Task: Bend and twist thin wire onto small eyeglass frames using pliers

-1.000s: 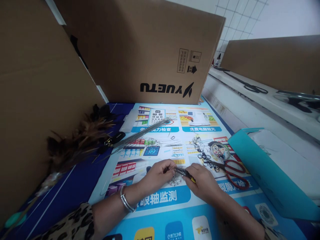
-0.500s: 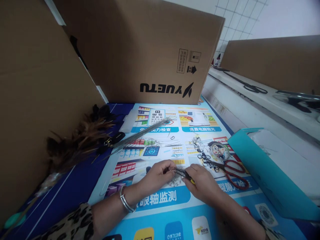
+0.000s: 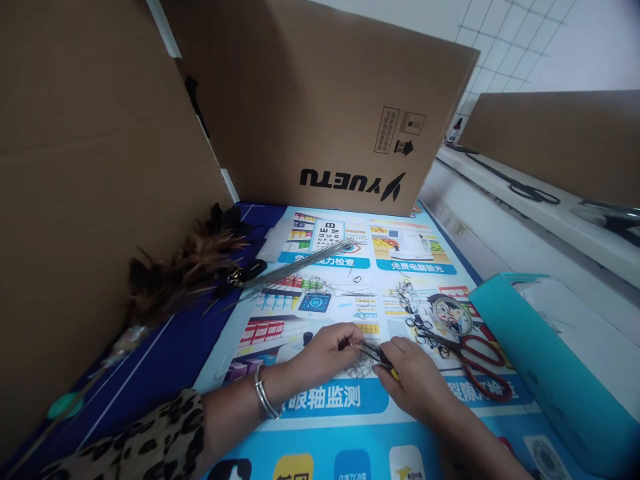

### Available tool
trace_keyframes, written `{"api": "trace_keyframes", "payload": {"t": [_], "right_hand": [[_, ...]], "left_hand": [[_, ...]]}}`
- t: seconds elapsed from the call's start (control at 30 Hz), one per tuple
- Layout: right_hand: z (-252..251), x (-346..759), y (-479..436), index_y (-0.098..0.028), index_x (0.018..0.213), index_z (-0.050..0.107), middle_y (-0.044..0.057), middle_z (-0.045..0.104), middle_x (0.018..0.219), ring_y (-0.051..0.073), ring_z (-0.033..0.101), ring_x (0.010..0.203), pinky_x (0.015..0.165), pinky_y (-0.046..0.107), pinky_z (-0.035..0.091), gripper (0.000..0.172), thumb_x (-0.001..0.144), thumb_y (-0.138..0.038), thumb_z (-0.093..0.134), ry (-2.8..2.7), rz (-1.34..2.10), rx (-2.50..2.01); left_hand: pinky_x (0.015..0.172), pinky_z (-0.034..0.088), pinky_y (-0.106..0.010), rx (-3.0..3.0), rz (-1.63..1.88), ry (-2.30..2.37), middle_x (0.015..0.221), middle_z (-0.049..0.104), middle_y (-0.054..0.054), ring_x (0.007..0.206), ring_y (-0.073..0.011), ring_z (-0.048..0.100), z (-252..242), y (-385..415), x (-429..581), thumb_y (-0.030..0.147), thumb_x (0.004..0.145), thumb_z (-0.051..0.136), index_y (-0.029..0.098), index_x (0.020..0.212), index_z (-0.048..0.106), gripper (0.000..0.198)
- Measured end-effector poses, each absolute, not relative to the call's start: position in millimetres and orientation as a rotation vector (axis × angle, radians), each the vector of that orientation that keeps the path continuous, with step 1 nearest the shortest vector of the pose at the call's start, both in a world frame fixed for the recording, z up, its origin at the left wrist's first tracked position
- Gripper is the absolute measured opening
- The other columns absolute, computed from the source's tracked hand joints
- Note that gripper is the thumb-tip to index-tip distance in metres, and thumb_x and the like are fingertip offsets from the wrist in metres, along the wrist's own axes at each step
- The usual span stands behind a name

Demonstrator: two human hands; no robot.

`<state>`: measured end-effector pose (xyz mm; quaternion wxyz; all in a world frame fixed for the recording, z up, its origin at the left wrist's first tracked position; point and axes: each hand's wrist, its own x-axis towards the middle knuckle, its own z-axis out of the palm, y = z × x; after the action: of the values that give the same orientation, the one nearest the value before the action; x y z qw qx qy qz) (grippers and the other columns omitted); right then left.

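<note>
My right hand (image 3: 413,381) is closed around pliers (image 3: 373,351) with black and yellow handles, their jaws pointing left. At the jaw tips my left hand (image 3: 339,347) is pinched closed, on something too small to make out. Below the jaws, a tangle of thin wire loops (image 3: 361,369) lies on the printed mat, partly covered by the hands. Beyond my left hand rests a bundle of long thin metal wires (image 3: 305,263). Small black rings (image 3: 425,333) are scattered to the right, beside red-handled scissors (image 3: 485,363).
A turquoise box (image 3: 545,380) with pale contents stands at the right. Tall cardboard panels (image 3: 310,100) close off the back and left. Brown feathers (image 3: 185,260) lie along the left side. A white ledge (image 3: 500,175) holding dark-handled tools runs along the right.
The whole view has shifted, so things appear slightly further right and a little lower. Both hands keep nearly the same hold at the pliers.
</note>
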<state>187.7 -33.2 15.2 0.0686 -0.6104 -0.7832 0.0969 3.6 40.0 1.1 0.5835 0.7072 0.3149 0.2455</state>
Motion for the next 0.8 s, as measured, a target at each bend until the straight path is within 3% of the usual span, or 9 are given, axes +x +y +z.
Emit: {"api": "trace_keyframes", "payload": {"t": [0.8], "right_hand": [[15.9, 188.0, -33.4, -0.019, 0.087, 0.051, 0.004, 0.053, 0.084, 0.017, 0.048, 0.079, 0.066, 0.026, 0.036, 0.012, 0.084, -0.029, 0.045, -2.382, 0.261, -1.824]], "left_hand": [[0.053, 0.032, -0.019, 1.636, 0.575, 0.724, 0.062, 0.046, 0.003, 0.057, -0.0090, 0.039, 2.1, 39.7, 4.4, 0.014, 0.073, 0.047, 0.014, 0.075, 0.054, 0.007]]}}
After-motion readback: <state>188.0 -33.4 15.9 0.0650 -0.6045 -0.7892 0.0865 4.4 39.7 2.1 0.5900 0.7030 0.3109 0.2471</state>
